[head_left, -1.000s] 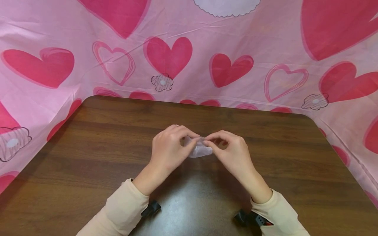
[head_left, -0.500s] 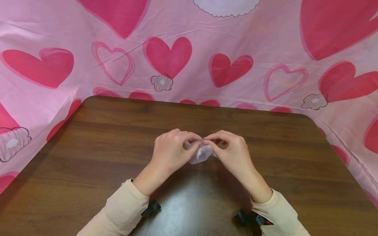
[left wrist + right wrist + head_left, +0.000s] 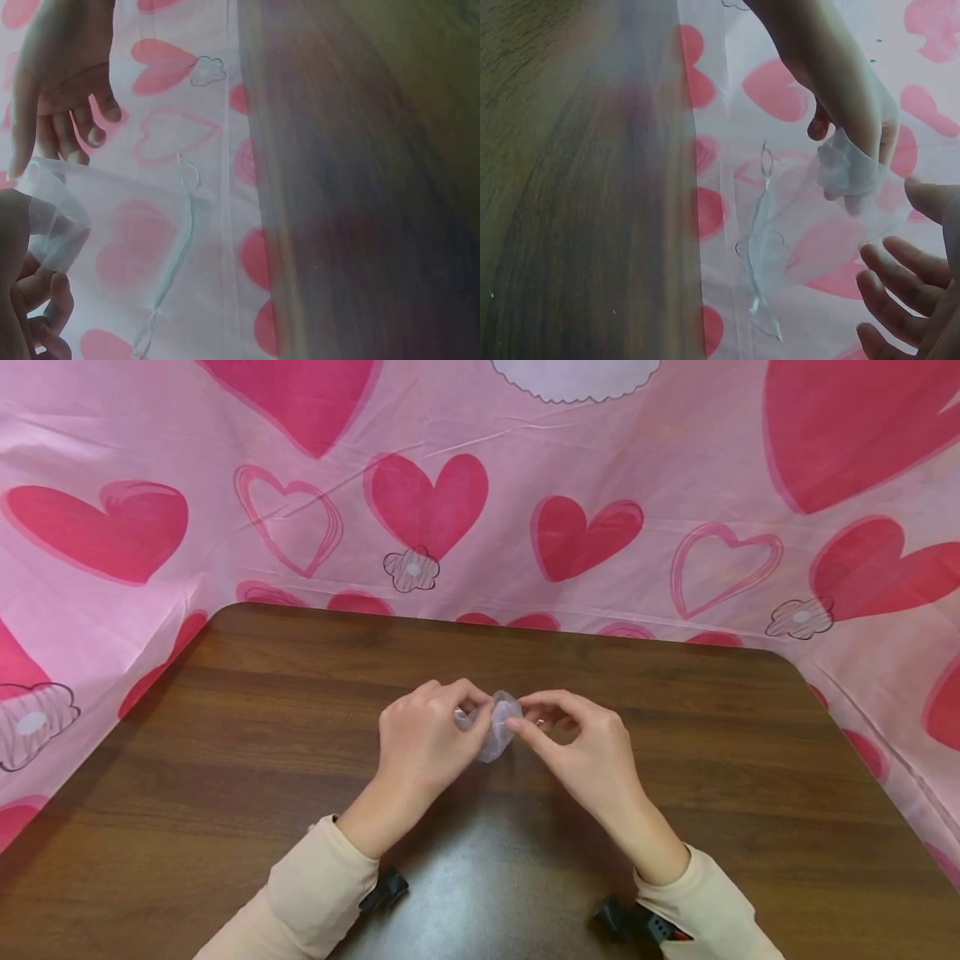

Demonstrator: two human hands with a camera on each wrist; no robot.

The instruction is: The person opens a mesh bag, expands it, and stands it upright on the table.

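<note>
A small, sheer white drawstring pouch (image 3: 501, 727) is held up between both hands over the middle of the table. My left hand (image 3: 426, 739) pinches it from the left, with part of the fabric folded over the fingers. From the right, my right hand (image 3: 588, 739) has thumb and forefinger at the pouch's edge, its other fingers spread apart in the right wrist view. Both wrist views show the thin fabric stretched flat, the pouch (image 3: 120, 217) see-through against the hearts behind. A gathered pale cord (image 3: 757, 247) runs along its lower side, with a loop at each end.
The dark wooden table (image 3: 225, 760) has rounded far corners. A pink cloth (image 3: 510, 468) printed with hearts hangs behind it and along the sides. Black wrist devices (image 3: 384, 892) sit beneath the beige sleeves (image 3: 322, 885).
The hands' fingertips met earlier; now they are slightly apart. The pouch has turned and opened out between them, its upper edge standing higher. The left hand has shifted a little left.
</note>
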